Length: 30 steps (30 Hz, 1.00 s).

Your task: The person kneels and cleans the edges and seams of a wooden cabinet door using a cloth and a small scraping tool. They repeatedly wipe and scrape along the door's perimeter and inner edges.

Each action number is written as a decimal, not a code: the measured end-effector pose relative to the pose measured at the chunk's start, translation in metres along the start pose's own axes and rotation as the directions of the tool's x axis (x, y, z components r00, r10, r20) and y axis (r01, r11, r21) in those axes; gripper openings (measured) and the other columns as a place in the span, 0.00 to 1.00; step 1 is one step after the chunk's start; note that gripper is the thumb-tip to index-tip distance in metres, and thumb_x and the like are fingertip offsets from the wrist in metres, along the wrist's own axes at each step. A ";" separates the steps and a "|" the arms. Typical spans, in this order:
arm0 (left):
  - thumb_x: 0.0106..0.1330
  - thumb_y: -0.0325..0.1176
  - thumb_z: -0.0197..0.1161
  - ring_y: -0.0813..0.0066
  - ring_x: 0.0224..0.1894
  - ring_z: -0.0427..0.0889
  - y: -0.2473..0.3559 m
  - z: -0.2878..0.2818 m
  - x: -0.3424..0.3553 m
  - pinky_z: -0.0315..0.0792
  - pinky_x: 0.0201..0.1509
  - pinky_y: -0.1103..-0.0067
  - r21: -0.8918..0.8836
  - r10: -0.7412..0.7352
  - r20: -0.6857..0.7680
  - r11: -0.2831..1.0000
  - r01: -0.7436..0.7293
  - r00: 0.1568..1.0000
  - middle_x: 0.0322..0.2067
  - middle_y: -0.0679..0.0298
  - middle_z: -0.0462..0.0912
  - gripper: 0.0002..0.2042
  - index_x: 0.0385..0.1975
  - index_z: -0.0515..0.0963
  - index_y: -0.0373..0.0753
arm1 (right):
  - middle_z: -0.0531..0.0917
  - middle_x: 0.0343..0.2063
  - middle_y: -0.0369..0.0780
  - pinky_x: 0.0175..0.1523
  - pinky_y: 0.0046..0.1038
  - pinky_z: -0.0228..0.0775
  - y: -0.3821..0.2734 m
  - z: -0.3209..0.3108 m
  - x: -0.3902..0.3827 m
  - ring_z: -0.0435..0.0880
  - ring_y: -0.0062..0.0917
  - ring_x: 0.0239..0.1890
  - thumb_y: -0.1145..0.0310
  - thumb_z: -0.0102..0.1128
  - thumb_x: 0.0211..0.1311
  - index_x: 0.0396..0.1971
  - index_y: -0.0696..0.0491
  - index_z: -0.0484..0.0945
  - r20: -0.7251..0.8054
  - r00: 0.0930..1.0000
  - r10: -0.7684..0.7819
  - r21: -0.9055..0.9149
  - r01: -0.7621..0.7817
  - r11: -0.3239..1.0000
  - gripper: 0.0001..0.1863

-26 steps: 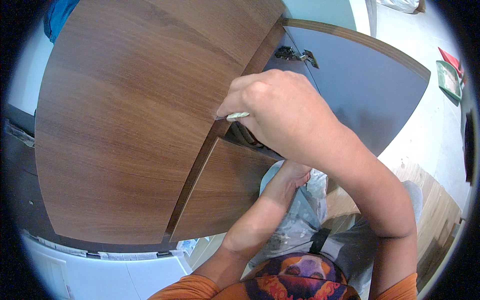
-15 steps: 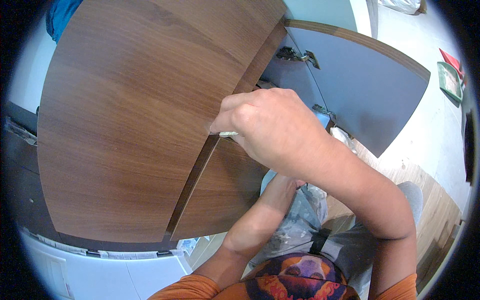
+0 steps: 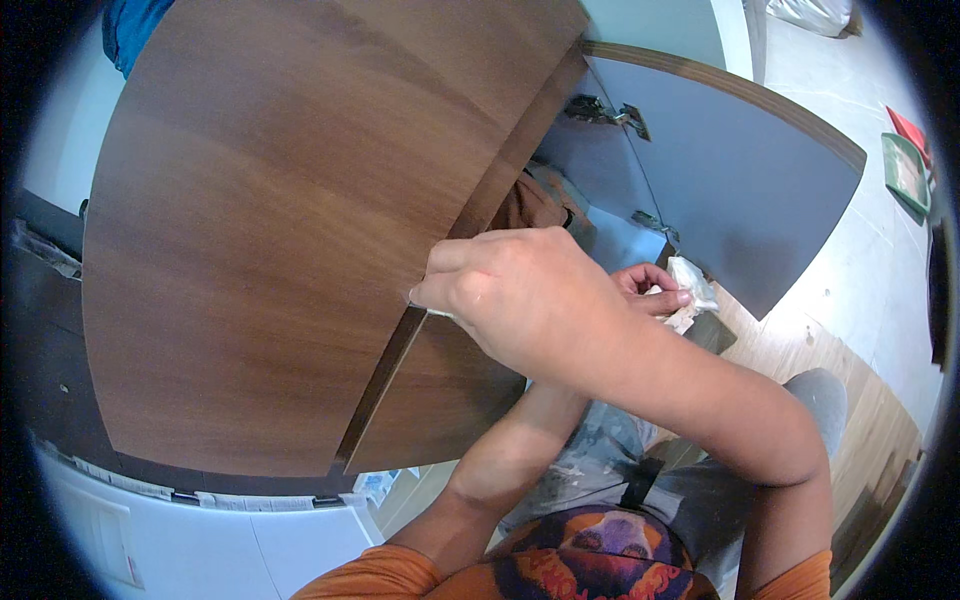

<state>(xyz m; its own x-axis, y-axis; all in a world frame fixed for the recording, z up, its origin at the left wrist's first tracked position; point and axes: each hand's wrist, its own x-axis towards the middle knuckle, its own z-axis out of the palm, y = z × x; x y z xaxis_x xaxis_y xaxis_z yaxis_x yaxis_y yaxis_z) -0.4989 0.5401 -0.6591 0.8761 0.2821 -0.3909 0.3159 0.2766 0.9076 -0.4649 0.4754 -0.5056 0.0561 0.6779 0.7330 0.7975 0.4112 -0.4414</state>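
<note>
The right hand [image 3: 510, 295] is pinching a pale sliver [image 3: 438, 313] at the edge of the wooden panel [image 3: 270, 240], perhaps risking scratches if it slips, while the left hand [image 3: 648, 288] is holding a white wad [image 3: 695, 284].

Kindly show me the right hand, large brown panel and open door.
Right hand [image 3: 515, 295]: head view, back of the hand.
Large brown panel [image 3: 285, 240]: head view, middle of its broad face.
Open door [image 3: 735, 175]: head view, middle of its grey-blue inner face.

A shallow green plastic dustpan [image 3: 905, 178], a red plastic piece [image 3: 908, 133] and a crumpled white plastic bag [image 3: 812, 14] rest on pale grey tiled floor [image 3: 870, 265].
</note>
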 end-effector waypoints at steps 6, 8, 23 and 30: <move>0.66 0.31 0.81 0.81 0.39 0.84 -0.002 -0.001 -0.001 0.77 0.44 0.79 -0.050 -0.008 0.006 0.999 0.008 1.000 0.39 0.67 0.88 0.12 0.40 0.83 0.38 | 0.87 0.35 0.35 0.44 0.33 0.86 -0.007 0.014 -0.005 0.91 0.29 0.42 0.72 0.62 0.63 0.47 0.50 0.90 -0.003 0.999 -0.045 0.014 0.045 0.999 0.15; 0.65 0.31 0.81 0.81 0.40 0.84 -0.005 -0.003 -0.003 0.77 0.45 0.79 -0.060 0.011 -0.019 0.998 -0.012 1.000 0.39 0.66 0.88 0.12 0.40 0.83 0.38 | 0.87 0.35 0.36 0.45 0.33 0.86 -0.012 0.017 -0.004 0.91 0.29 0.42 0.72 0.62 0.63 0.46 0.50 0.91 0.011 0.999 -0.041 0.053 0.041 0.998 0.14; 0.67 0.28 0.79 0.78 0.48 0.86 -0.010 0.006 0.002 0.81 0.49 0.74 -0.098 0.056 -0.011 0.994 -0.057 0.998 0.48 0.63 0.87 0.18 0.53 0.80 0.39 | 0.88 0.33 0.39 0.42 0.38 0.85 -0.008 0.003 -0.007 0.91 0.35 0.38 0.71 0.67 0.61 0.43 0.51 0.92 0.043 0.999 0.026 0.025 -0.027 0.999 0.11; 0.76 0.34 0.69 0.72 0.53 0.86 0.010 0.023 -0.066 0.79 0.56 0.75 -0.170 0.026 -0.232 0.983 -0.066 0.972 0.55 0.60 0.85 0.21 0.64 0.77 0.33 | 0.91 0.36 0.46 0.45 0.38 0.84 0.004 -0.059 -0.004 0.90 0.39 0.37 0.74 0.66 0.62 0.42 0.54 0.92 0.083 0.986 0.147 0.009 -0.149 0.989 0.11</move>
<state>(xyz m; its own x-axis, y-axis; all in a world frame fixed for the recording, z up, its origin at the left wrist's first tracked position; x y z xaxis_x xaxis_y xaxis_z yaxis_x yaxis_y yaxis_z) -0.5448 0.5036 -0.6207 0.7758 0.4942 -0.3924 0.1903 0.4096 0.8922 -0.4264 0.4377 -0.4797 0.1234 0.7791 0.6146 0.7746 0.3115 -0.5504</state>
